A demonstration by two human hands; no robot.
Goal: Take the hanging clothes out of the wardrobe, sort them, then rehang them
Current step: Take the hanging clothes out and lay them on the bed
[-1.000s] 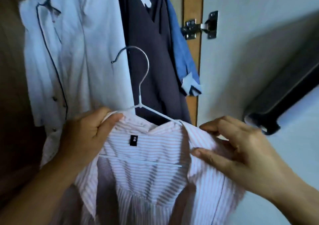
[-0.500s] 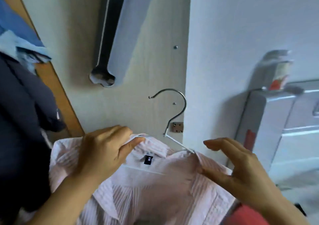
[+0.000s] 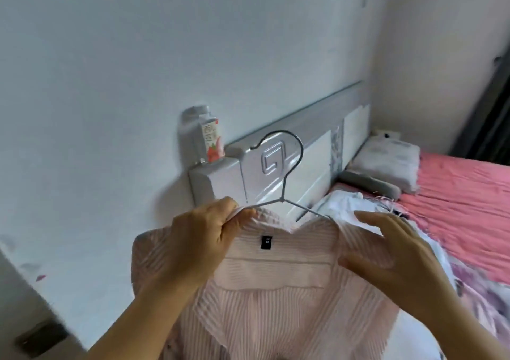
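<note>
- Currently: pink striped shirt (image 3: 276, 299) sits on a wire hanger (image 3: 284, 191), held up in front of the person, over the near edge of the bed (image 3: 463, 208).
- Black label (image 3: 266, 242) shows inside the collar, between the two hands.
- Hanger hook points up, open end to the left; it overlaps the headboard (image 3: 311, 152) in view.
- Left hand (image 3: 198, 241): fingers curled, pinching the left shoulder of hanger and collar together.
- Right hand (image 3: 386, 252): on the right shoulder of the shirt, thumb under the fabric edge, fingers fairly straight and spread over the top. Looks like a loose pinch on the cloth; can't tell how firm.
- Shirt body hangs down out of frame at the bottom.
- White garment (image 3: 345, 205) lies on the bed just behind the right hand.
- Bed has a pink sheet; folded grey pillow (image 3: 386, 161) near the headboard.
- Carton (image 3: 212, 139) with red print stands upright on the headboard's left post, against the white wall (image 3: 110, 83).
</note>
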